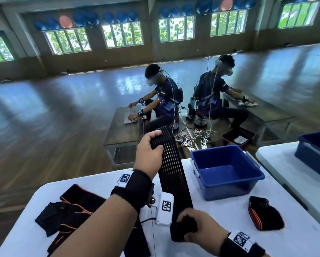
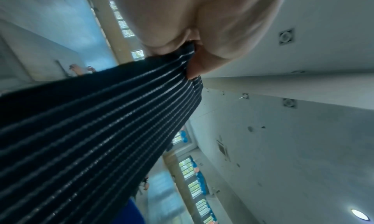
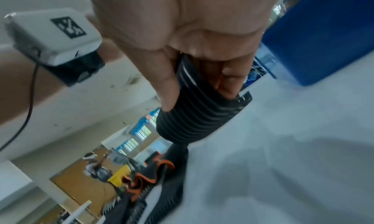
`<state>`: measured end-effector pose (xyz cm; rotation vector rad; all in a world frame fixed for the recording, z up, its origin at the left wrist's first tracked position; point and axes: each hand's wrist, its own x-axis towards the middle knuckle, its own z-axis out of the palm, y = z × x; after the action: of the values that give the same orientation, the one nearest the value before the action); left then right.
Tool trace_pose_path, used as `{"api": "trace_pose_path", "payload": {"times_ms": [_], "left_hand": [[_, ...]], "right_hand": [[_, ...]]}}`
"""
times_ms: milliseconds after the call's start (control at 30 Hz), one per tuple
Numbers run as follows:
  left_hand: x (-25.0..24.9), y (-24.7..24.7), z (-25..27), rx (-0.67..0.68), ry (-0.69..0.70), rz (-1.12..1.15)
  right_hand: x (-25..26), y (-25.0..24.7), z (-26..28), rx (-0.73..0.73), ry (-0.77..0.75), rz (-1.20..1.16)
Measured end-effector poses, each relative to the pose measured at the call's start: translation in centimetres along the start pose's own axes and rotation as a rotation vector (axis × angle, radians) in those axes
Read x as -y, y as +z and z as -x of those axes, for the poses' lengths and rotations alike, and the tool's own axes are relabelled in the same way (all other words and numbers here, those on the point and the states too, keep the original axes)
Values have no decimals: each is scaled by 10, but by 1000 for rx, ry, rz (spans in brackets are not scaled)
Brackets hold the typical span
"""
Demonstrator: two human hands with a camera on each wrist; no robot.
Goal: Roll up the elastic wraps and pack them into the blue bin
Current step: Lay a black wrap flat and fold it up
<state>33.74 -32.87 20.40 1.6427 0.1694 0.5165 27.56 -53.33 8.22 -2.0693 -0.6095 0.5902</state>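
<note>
A long black ribbed elastic wrap (image 1: 172,171) is stretched taut in the air above the white table (image 1: 294,236). My left hand (image 1: 151,147) grips its far upper end, fingers curled round the edge (image 2: 190,59). My right hand (image 1: 190,227) holds the near end, which is wound into a small roll (image 3: 194,115) between thumb and fingers. The blue bin (image 1: 226,171) stands just right of the wrap and looks empty. A rolled black wrap with orange edging (image 1: 265,216) lies on the table in front of the bin.
A heap of loose black and orange wraps (image 1: 70,212) lies at the table's left. Another blue bin (image 1: 315,153) sits on a second white table at the right. Beyond the table edge are a wooden floor, a low table and a seated person by a mirror.
</note>
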Motion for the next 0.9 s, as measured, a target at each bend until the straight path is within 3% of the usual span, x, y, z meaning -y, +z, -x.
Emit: {"api": "trace_pose_path", "payload": {"times_ms": [200, 467, 767, 900], "left_hand": [[99, 15, -26, 31, -138, -192], [201, 16, -34, 142, -351, -502], [255, 25, -35, 359, -335, -797], [264, 28, -40, 410, -276, -1082]], "right_hand": [[-51, 42, 29, 174, 254, -104], [-83, 70, 58, 98, 443, -70], [-92, 83, 75, -29, 520, 50], [-92, 84, 76, -49, 501, 125]]}}
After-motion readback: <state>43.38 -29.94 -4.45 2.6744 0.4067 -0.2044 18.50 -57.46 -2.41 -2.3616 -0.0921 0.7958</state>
